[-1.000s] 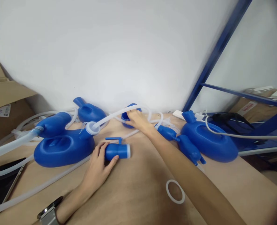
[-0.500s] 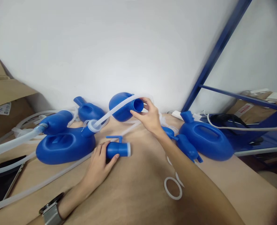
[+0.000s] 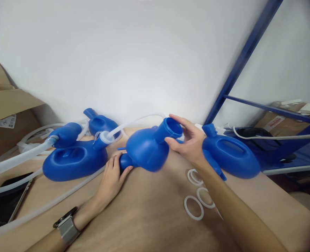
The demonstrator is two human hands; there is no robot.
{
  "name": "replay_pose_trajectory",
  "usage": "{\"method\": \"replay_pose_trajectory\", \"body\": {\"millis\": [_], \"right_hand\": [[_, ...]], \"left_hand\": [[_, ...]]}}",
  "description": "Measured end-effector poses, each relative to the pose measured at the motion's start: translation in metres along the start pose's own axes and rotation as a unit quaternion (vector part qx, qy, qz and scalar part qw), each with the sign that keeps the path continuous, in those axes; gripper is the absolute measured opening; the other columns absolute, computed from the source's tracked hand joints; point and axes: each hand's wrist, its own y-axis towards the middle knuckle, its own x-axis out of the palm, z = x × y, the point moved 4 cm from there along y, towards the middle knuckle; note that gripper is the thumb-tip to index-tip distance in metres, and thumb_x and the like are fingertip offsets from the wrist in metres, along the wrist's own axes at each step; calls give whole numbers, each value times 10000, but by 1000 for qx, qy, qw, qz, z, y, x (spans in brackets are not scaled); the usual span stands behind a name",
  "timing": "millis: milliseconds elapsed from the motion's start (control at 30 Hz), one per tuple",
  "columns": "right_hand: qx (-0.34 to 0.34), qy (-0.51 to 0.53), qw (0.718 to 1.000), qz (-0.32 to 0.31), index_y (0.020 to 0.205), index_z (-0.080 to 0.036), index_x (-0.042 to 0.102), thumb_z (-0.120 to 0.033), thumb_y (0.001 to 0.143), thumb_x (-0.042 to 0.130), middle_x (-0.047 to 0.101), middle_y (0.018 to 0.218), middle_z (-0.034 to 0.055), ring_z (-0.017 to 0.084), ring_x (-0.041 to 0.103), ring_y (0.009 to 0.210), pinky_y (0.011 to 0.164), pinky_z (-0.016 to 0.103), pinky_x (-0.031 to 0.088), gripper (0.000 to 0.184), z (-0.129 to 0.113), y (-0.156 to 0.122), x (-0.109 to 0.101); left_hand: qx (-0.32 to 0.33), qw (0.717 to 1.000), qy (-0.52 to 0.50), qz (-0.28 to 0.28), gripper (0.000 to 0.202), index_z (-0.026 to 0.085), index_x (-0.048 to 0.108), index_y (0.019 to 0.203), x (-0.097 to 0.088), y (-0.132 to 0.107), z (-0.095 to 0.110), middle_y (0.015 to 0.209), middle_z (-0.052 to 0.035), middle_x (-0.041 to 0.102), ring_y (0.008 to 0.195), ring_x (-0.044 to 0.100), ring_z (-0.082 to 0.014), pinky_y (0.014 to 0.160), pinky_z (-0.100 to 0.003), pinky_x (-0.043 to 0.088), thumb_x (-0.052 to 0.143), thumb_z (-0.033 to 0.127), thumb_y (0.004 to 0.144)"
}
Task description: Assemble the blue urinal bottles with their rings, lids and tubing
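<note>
My right hand (image 3: 190, 144) grips a blue plastic urinal bottle (image 3: 149, 148) by its neck, thumb and fingers around the rim. The bottle is tilted, with its open mouth facing right and toward me. My left hand (image 3: 112, 176) is closed on a blue tubular spout (image 3: 125, 162) lying on the table; the bottle's body hides its right end. White sealing rings (image 3: 194, 208) lie flat on the table beside my right forearm. Left of my left hand rests another blue urinal bottle (image 3: 73, 166), with a white hose (image 3: 134, 120) running from its capped neck.
More blue bottles stand at the back (image 3: 102, 124) and at the right (image 3: 230, 155). A cardboard box (image 3: 12, 105) is at the far left, above a dark tablet-like device (image 3: 5, 201). A blue metal frame (image 3: 242, 66) rises at the right. White hoses cross the table's left side.
My right hand has brought the urinal bottle from near the wall toward me and slightly right, out from behind the hose. My left hand stays on the spout, now partly covered by the bottle.
</note>
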Motion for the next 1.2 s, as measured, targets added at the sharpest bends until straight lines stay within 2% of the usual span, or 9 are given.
{"method": "replay_pose_trajectory", "body": {"millis": [200, 400, 533, 700, 833, 967, 1033, 1133, 1200], "right_hand": [[-70, -45, 996, -31, 1499, -322, 578, -506, 827, 817, 719, 1154, 67, 282, 699, 996, 861, 463, 621, 737, -28, -1, -30], [-85, -108, 970, -198, 1393, -266, 655, -434, 840, 825, 709, 1194, 83, 270, 716, 1039, 912, 425, 614, 602, -17, -25, 5], [-121, -142, 948, -260, 1284, -239, 691, -496, 860, 796, 731, 1205, 116, 298, 717, 1076, 937, 443, 601, 507, 3, -41, 27], [-136, -143, 939, -280, 1286, -200, 680, -569, 878, 769, 743, 1241, 137, 304, 696, 1150, 1005, 444, 569, 557, 16, -54, 39], [-128, -148, 931, -310, 1398, -190, 622, -659, 787, 810, 733, 1288, 147, 328, 682, 1184, 1058, 488, 538, 793, 18, -52, 36], [-107, -202, 902, -365, 1459, -166, 593, -691, 727, 839, 706, 1327, 176, 375, 629, 1262, 1114, 574, 477, 934, 30, -44, 21], [-93, -244, 886, -384, 1409, -183, 648, -709, 748, 812, 669, 1396, 186, 414, 567, 1345, 1163, 637, 401, 860, 40, -44, 14], [-65, -281, 871, -397, 1456, -231, 626, -743, 817, 726, 596, 1501, 189, 440, 495, 1420, 1176, 674, 350, 825, 51, -45, 6], [-44, -279, 868, -408, 1505, -253, 581, -752, 838, 696, 607, 1488, 175, 417, 536, 1379, 1152, 633, 392, 841, 53, -45, 2]], "left_hand": [[9, 996, 73, 42, 634, 110, 418, 1508, 4, 15, -2, 1461, -242, 478, 1365, 448, -416, 1124, -599, 426, 486, 520, 1029], [-6, 990, 139, 22, 694, 135, 351, 1562, 4, 17, 7, 1439, -227, 551, 1283, 515, -433, 982, -607, 492, 519, 506, 1000], [18, 989, 122, 87, 674, 160, 404, 1510, -3, 14, 8, 1468, -235, 491, 1344, 486, -435, 1021, -629, 472, 588, 502, 959], [228, 941, 84, 236, 325, 186, 600, 1210, -20, -5, 25, 1284, -192, 520, 1225, 568, -375, 985, -554, 530, 677, 223, 896], [448, 889, 13, 96, 285, 225, 650, 1095, -12, -52, 78, 1045, -115, 679, 993, 680, -303, 837, -468, 589, 592, 101, 845], [338, 930, -11, -144, 414, 216, 555, 1408, 15, -76, 141, 1401, -129, 668, 1272, 643, -285, 1060, -449, 571, 552, 268, 997], [343, 908, -23, -240, 520, 222, 479, 1504, 32, -79, 169, 1541, -127, 572, 1395, 562, -295, 1147, -460, 514, 551, 436, 1035], [367, 888, -25, -276, 420, 178, 583, 1355, 57, -68, 193, 1605, -176, 483, 1475, 472, -346, 1152, -510, 483, 495, 464, 1061], [391, 879, -10, -273, 304, 167, 636, 1215, 70, -60, 198, 1502, -165, 582, 1391, 555, -312, 1110, -479, 501, 450, 371, 1088]]}}
